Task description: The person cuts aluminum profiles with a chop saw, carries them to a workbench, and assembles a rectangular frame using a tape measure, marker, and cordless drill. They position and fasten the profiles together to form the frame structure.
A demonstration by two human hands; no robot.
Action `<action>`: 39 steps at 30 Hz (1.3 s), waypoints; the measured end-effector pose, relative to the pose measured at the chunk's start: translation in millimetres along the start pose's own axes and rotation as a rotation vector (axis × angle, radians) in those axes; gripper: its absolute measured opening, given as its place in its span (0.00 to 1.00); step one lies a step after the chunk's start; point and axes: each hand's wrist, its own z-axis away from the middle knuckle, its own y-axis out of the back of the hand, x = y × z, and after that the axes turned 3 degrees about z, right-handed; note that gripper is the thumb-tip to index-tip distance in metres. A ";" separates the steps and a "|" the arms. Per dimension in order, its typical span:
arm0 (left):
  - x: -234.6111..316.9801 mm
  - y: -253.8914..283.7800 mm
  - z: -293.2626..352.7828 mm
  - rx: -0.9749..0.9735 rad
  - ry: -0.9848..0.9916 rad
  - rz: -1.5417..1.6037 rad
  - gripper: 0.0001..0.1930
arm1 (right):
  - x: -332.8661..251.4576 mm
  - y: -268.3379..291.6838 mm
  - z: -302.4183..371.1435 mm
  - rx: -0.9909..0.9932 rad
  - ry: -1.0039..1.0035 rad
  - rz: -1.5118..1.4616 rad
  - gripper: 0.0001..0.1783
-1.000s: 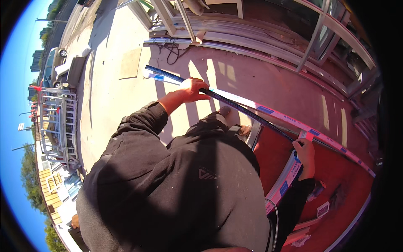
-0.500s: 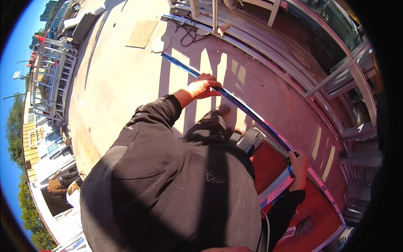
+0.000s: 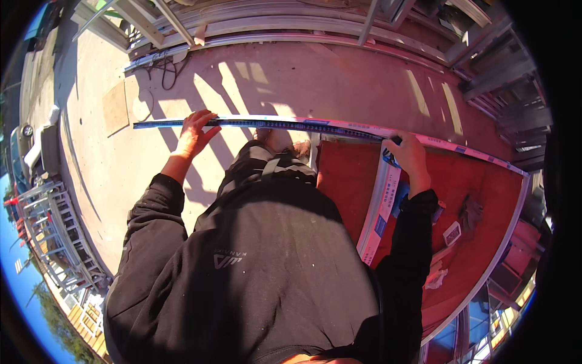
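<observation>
A dark tape measure blade (image 3: 291, 125) is stretched along a long, film-covered profile bar (image 3: 467, 148) that lies across in front of me. Near the blade's left end, my left hand (image 3: 194, 132) is closed over the blade and bar, fingers on the far side and thumb on the near side. My right hand (image 3: 409, 158) grips the blue and black tape measure case (image 3: 389, 158) at the other end, partly hidden by the fingers. From beside it, a second profile bar (image 3: 379, 209) with a printed film runs toward me over a red-covered bench (image 3: 348, 173).
A small white-labelled item (image 3: 451, 233) and a dark cloth (image 3: 471, 212) lie on the bench. Long metal profiles (image 3: 291, 42) are stacked on a rack beyond. On the floor are a cardboard sheet (image 3: 115, 109) and a black cable (image 3: 170, 70). Metal frames (image 3: 57, 236) stand at left.
The view has turned, so the bar now runs nearly level across instead of slanting down to the right. Both hands keep their grip on the tape measure and bar.
</observation>
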 end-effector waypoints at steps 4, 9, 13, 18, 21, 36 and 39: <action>10.5 -12.4 -3.6 -0.007 0.061 0.025 0.23 | 60.9 20.8 15.6 0.139 -0.211 0.049 0.21; 27.3 -22.8 -13.4 -0.028 -0.042 0.020 0.19 | 85.5 3.2 14.0 0.287 -0.229 0.040 0.20; 40.6 -27.0 -18.2 -0.056 -0.045 -0.013 0.18 | 95.7 -10.6 10.5 0.399 -0.178 0.005 0.19; 48.7 -30.7 -21.4 -0.084 -0.013 0.022 0.19 | 101.7 -14.4 11.1 0.482 -0.117 -0.005 0.18; 49.9 -32.8 -23.2 -0.099 -0.026 0.080 0.19 | 103.0 -15.3 12.1 0.486 -0.113 -0.009 0.19; 65.1 -35.5 -26.8 -0.064 -0.051 -0.006 0.18 | 104.0 -20.3 14.2 0.524 -0.101 -0.016 0.19; 64.1 -37.3 -23.5 -0.014 -0.108 -0.029 0.17 | 100.2 -19.0 15.3 0.533 -0.090 -0.063 0.18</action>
